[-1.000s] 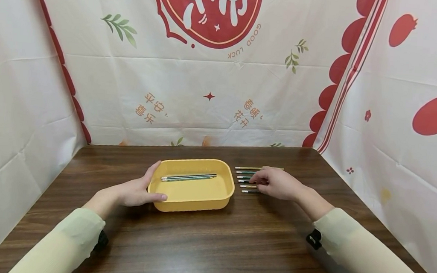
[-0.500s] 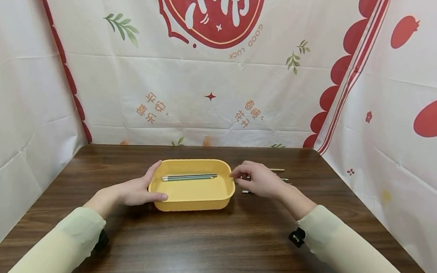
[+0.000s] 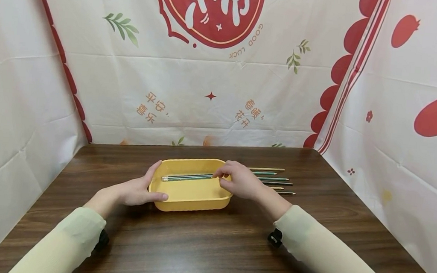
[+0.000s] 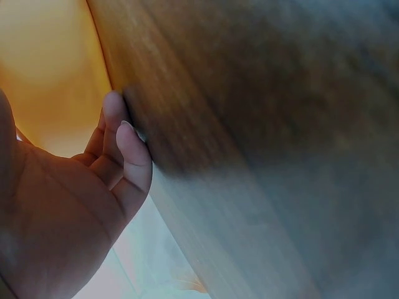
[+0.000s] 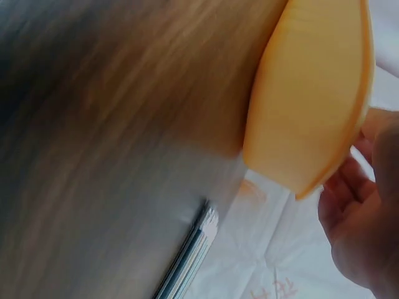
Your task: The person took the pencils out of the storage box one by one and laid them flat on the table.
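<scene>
A shallow yellow plastic tray (image 3: pixel 190 206) stands on the brown table. My left hand (image 3: pixel 135 191) holds its left end, thumb on the near rim and fingers round the far corner; the left wrist view shows fingers against the outer wall. Inside lie pencils (image 3: pixel 186 177) side by side, white eraser ends to the left. Over the tray's right end hovers my right hand (image 3: pixel 238 180), fingers loosely bent, fingertips overlapping the pencils' right ends in the head view. The right wrist view shows this hand (image 5: pixel 355 212) beyond the tray rim, fingertips partly hidden.
Several pencils (image 3: pixel 277 178) lie in a row on the table (image 3: pixel 194 246), right of the tray and partly behind my right hand. A printed white cloth (image 3: pixel 182 108) hangs behind the table and along both sides.
My right hand has moved left from over the row of pencils on the table to above the tray's right end. The row still lies there. My left hand and the tray stay in place.
</scene>
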{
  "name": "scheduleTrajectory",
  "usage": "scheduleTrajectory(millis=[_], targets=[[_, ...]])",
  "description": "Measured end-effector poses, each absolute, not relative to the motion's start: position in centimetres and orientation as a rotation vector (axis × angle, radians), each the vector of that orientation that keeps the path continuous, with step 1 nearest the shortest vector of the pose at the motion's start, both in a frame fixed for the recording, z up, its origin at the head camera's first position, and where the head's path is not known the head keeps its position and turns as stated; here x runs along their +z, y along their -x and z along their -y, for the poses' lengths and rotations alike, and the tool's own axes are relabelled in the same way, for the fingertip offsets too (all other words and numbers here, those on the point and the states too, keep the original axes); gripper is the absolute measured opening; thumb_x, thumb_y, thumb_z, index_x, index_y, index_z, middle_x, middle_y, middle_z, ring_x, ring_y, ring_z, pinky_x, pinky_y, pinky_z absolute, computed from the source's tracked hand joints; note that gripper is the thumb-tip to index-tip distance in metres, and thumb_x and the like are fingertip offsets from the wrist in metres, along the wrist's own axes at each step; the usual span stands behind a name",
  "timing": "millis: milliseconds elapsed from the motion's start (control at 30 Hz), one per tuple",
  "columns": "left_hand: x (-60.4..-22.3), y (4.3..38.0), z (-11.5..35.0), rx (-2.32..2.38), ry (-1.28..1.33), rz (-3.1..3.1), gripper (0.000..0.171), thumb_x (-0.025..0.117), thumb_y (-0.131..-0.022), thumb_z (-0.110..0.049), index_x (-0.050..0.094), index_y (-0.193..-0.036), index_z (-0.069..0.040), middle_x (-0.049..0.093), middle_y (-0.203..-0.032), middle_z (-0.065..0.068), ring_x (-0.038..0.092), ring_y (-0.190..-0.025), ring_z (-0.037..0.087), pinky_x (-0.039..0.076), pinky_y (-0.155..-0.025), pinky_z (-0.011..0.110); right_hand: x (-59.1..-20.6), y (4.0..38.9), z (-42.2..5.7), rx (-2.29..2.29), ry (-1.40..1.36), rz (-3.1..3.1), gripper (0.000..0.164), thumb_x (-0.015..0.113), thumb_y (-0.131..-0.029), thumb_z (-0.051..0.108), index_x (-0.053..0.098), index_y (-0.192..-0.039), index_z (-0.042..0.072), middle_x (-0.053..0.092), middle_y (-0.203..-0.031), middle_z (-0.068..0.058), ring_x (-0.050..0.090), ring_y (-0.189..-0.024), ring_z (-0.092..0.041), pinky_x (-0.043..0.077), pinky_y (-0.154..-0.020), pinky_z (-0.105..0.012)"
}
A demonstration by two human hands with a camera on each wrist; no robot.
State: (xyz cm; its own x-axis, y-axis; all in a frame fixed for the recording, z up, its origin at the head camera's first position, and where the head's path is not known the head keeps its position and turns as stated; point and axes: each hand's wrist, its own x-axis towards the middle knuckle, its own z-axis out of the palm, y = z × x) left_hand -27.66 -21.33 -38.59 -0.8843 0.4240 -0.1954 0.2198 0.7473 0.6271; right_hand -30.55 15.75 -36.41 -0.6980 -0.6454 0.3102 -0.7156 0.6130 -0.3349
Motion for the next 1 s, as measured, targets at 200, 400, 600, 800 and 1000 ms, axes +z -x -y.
scheduleTrajectory(millis=[200, 400, 600, 800, 1000], targets=[[-38.5, 27.7, 21.3, 0.880, -0.498, -2.626, 0.129, 0.073, -0.099, -0.066, -0.020, -0.174, -0.015, 0.028, -0.173, 0.037, 0.045, -0.155, 0.048, 0.032, -0.127, 0.067, -35.9, 30.9, -14.0, 0.666, -1.150, 2.688, 0.025, 0.068, -0.100, 0.009, 0.083, -0.121, 0.010, 0.075, -0.116, -0.004, 0.066, -0.102, -0.027, 0.054, -0.089, -0.039], [-38.5, 27.6, 21.3, 0.881, -0.507, -2.623, 0.129, 0.073, -0.099, -0.065, -0.019, -0.174, -0.014, 0.027, -0.173, 0.039, 0.046, -0.153, 0.049, 0.033, -0.127, 0.067, -35.7, 31.6, -12.2, 0.696, -1.179, 2.725, 0.027, 0.066, -0.102, 0.010, 0.082, -0.123, 0.012, 0.072, -0.115, -0.003, 0.065, -0.096, -0.022, 0.054, -0.084, -0.034], [-38.6, 27.5, 21.2, 0.875, -0.513, -2.623, 0.131, 0.073, -0.098, -0.068, -0.019, -0.174, -0.015, 0.029, -0.172, 0.040, 0.046, -0.152, 0.049, 0.033, -0.126, 0.067, -36.8, 32.7, -10.8, 0.727, -1.193, 2.738, 0.027, 0.066, -0.100, 0.008, 0.082, -0.121, 0.012, 0.074, -0.113, -0.003, 0.068, -0.100, -0.017, 0.056, -0.089, -0.030], [-38.5, 27.5, 21.1, 0.875, -0.514, -2.625, 0.131, 0.073, -0.098, -0.069, -0.020, -0.174, -0.015, 0.030, -0.171, 0.040, 0.047, -0.151, 0.049, 0.034, -0.126, 0.067, -37.6, 33.2, -9.3, 0.705, -1.213, 2.762, 0.025, 0.067, -0.098, 0.006, 0.082, -0.118, 0.009, 0.076, -0.107, -0.003, 0.067, -0.097, -0.016, 0.055, -0.089, -0.028], [-38.5, 27.4, 21.2, 0.873, -0.507, -2.622, 0.130, 0.072, -0.099, -0.068, -0.022, -0.173, -0.016, 0.029, -0.171, 0.040, 0.046, -0.153, 0.050, 0.033, -0.126, 0.068, -38.3, 33.5, -8.3, 0.679, -1.147, 2.836, 0.021, 0.069, -0.101, 0.008, 0.082, -0.118, 0.013, 0.076, -0.108, -0.001, 0.064, -0.098, -0.015, 0.054, -0.091, -0.032]])
